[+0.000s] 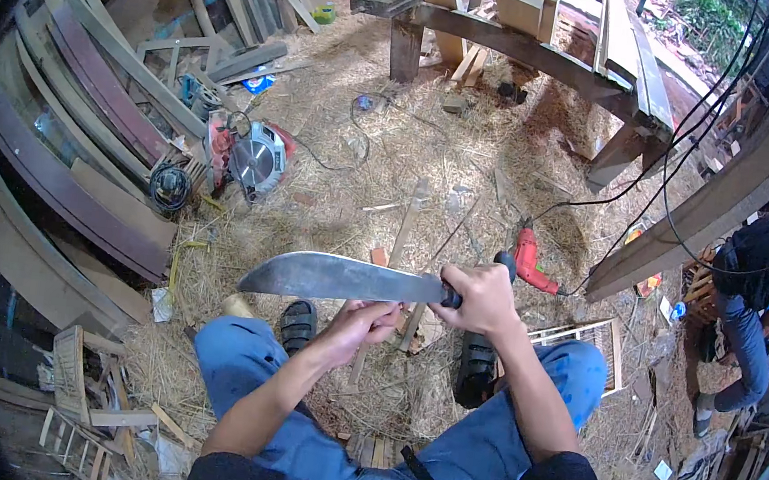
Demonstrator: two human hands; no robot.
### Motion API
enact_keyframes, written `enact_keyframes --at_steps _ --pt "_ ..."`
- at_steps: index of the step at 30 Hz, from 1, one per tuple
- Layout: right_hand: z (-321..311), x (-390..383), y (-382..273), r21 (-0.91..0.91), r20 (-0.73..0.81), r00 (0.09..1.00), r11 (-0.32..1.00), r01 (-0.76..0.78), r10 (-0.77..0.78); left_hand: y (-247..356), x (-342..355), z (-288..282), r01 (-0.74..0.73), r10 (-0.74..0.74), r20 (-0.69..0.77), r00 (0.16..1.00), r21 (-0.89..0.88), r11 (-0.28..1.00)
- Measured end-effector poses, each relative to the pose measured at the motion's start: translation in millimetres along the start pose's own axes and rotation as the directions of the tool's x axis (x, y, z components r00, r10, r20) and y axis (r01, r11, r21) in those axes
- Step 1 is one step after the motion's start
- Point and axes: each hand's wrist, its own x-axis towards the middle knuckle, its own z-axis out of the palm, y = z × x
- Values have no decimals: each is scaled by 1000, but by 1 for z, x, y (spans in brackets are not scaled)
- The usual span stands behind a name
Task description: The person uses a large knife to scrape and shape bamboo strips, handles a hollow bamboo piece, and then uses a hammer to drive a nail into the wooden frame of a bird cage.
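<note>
A broad-bladed machete [342,279] lies level across the middle of the view, its rounded tip to the left. My right hand [482,299] is wrapped round its black handle. Just below the blade is my left hand [361,325], its fingers curled together. Whatever those fingers pinch, if anything, is hidden or too small to make out. Whether they touch the blade's lower edge I cannot tell. My knees are apart in blue trousers [247,362], with dark sandals [299,323] on the ground below the machete.
Straw and shavings cover the ground. A circular saw [258,161] stands at the left beside curved planks [83,135]. A red power drill [530,259] lies right of centre, with cables nearby. A wooden bench [530,43] spans the back. Another person [759,283] bends at the right behind a post [710,215].
</note>
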Motion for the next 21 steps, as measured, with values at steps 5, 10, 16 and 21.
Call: enact_keyframes --at_steps 5,10,16,21 --pt "-7 0 15 -50 -20 999 998 -45 44 0 -3 3 -36 36 33 999 -16 999" --pt "-36 -2 63 253 -282 728 781 -571 624 -11 -16 -6 -27 21 52 998 121 992" --pt "-24 -23 42 215 -322 839 897 -386 438 -6 -4 -20 -9 15 -121 993 44 999" --pt "-6 -10 5 88 -36 992 989 -115 119 -6 -1 -8 -18 0 -131 991 -140 990"
